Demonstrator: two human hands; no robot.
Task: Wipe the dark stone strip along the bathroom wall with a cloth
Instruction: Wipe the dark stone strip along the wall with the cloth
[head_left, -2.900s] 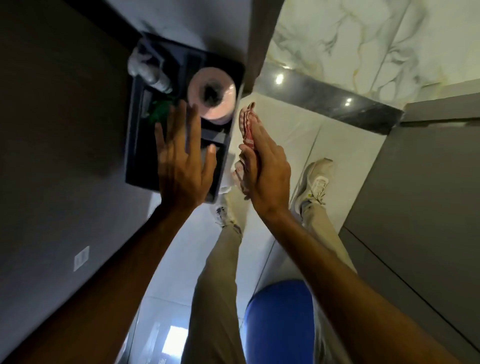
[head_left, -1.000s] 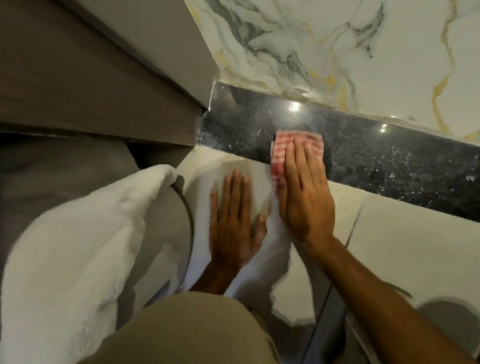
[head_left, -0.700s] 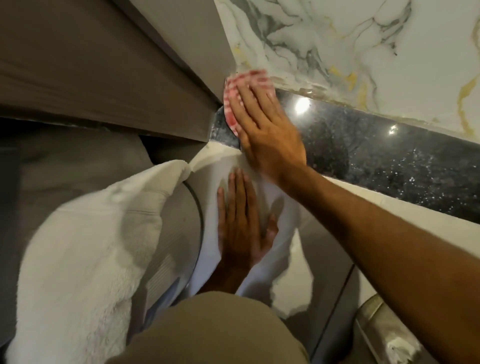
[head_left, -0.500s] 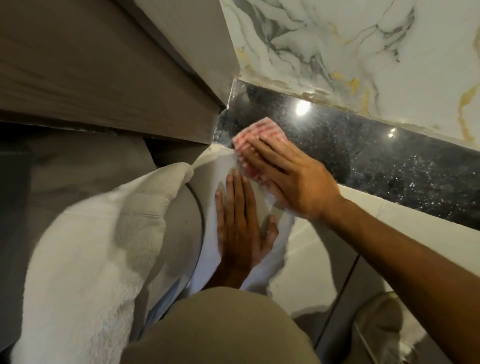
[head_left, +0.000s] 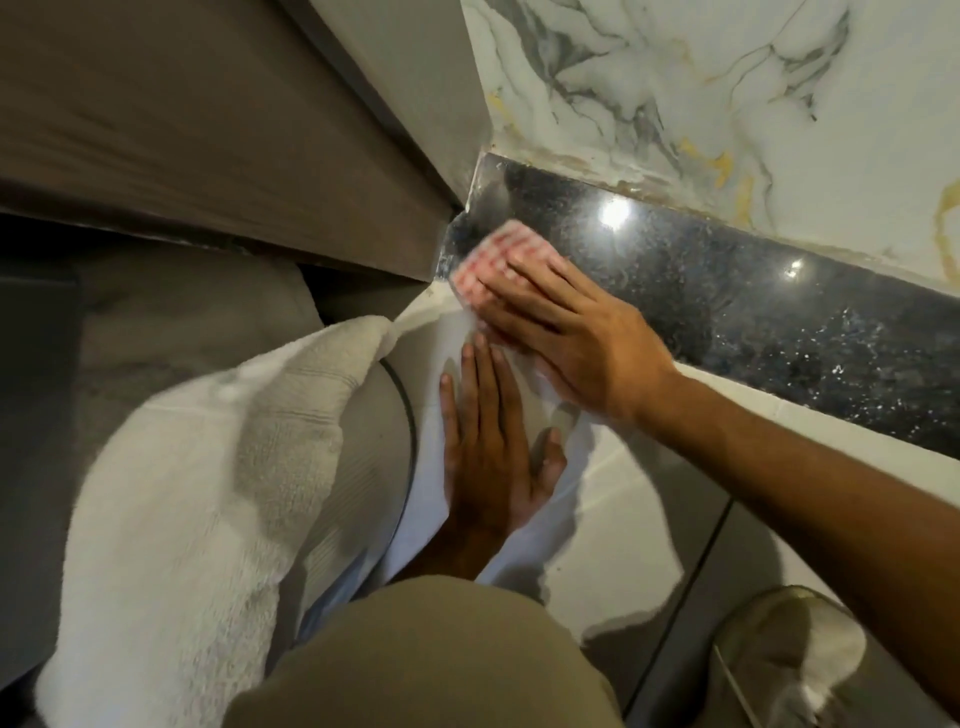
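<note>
Pressing the red-checked cloth flat against the dark stone strip, we had our right hand at the left end of the strip, close to the corner where the wooden panel met it. The grip of this hand was spread, with the fingers laid long over the cloth, not pinching it; the cloth showed only beyond the fingertips and looked blurred, so perhaps it was sliding. Our left hand lay open and flat on the pale floor tile just below, holding nothing, and we judged that it carried our weight. A white towel hung at the left, and our knee and a shoe were at the bottom of the view.

We judged that the wiping step was in hand, at the corner end. To the right the strip ran on, with pale specks on its surface, and these seemed not yet wiped. The next move called for drawing the cloth to the right along the strip with even pressure, keeping the palm flat, and shifting the supporting hand when the reach became too long.
</note>
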